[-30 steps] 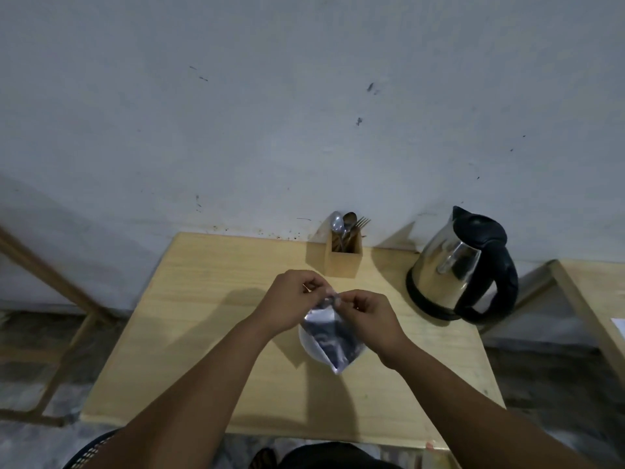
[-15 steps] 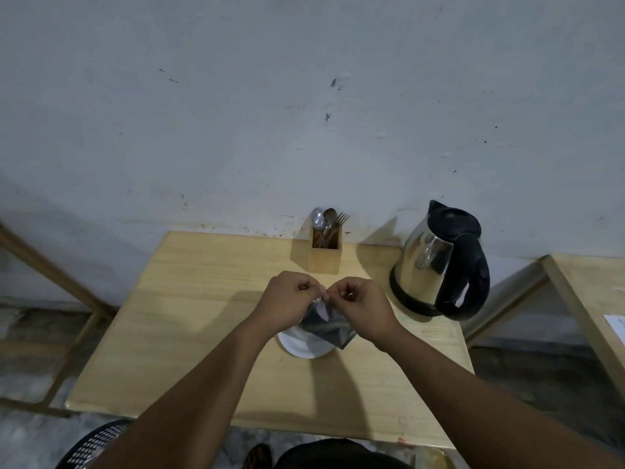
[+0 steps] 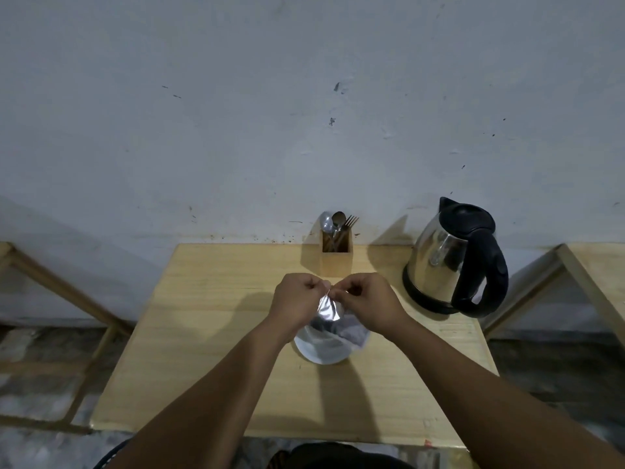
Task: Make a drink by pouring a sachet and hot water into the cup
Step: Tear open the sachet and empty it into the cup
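Both hands are meeting above the middle of the light wooden table (image 3: 209, 319), and each one is pinching the top edge of a shiny silver foil sachet (image 3: 327, 308). The left hand (image 3: 297, 301) is closing its fingers on the left part of that edge, and the right hand (image 3: 370, 304) is closing its fingers on the right part, so the fingertips of the two hands are almost touching. The sachet is hanging down from the fingers, directly over a white round cup (image 3: 319, 350) that is standing on the table; I cannot tell if the sachet is touching its rim. Behind the hands, near the grey wall (image 3: 304, 96), a small wooden box holder (image 3: 335, 260) is keeping spoons and a fork upright. To the right, a steel electric kettle with a black handle and lid (image 3: 455, 260) is standing on its black base.
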